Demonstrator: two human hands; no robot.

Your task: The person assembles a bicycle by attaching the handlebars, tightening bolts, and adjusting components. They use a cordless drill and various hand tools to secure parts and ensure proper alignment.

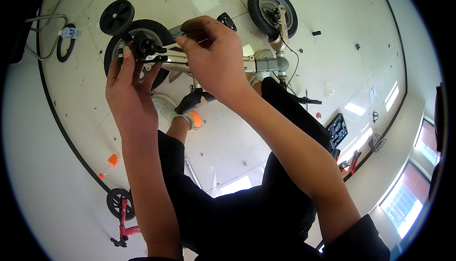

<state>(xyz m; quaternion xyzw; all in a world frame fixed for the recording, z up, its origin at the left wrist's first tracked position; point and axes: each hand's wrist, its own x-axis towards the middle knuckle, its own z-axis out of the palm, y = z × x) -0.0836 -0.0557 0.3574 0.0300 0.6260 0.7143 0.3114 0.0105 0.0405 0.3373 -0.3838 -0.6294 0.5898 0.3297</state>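
Note:
A small cream-framed bicycle (178, 66) lies on its side in front of me. My left hand (130, 87) is closed at its rear wheel (156, 27), with thumb and fingers about a black part (144, 45) near the hub. Beside that part is a black training wheel (117, 17). My right hand (216, 54) hovers over the frame, its fingers curled and thumb tip close to the fingertips; whatever may be between them is too small to make out. The black saddle (192, 101) points toward me, and a black pedal (226, 21) shows beyond my right hand.
The front wheel (271, 13) lies far right of centre, and the handlebar grip (308, 101) nearer. At the right are a tool case (337, 130) and red-handled pliers (355, 160). Bottles, including an orange-labelled bottle (110, 165), and a red balance bike (124, 218) are leftward.

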